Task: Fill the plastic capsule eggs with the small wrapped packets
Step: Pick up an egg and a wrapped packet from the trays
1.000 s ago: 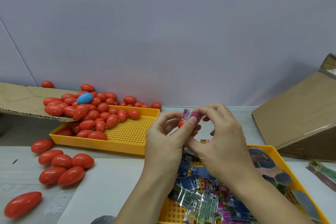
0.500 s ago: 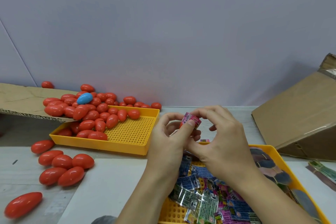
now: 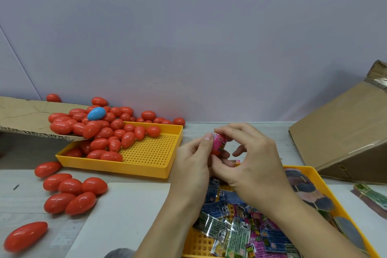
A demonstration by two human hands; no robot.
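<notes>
My left hand grips a red egg half, mostly hidden behind its fingers. A pink wrapped packet sticks out of the half. My right hand pinches the packet's top with thumb and forefinger. Below my hands a yellow tray holds several wrapped packets. A second yellow tray at the left holds a heap of red eggs and one blue egg.
Several red eggs lie loose on the table at the left, one near the front edge. A cardboard flap overhangs the left tray. A tilted cardboard box stands at the right. A white sheet lies in front.
The pink packet has gone lower into the red egg half. Both hands dropped a little and stayed together.
</notes>
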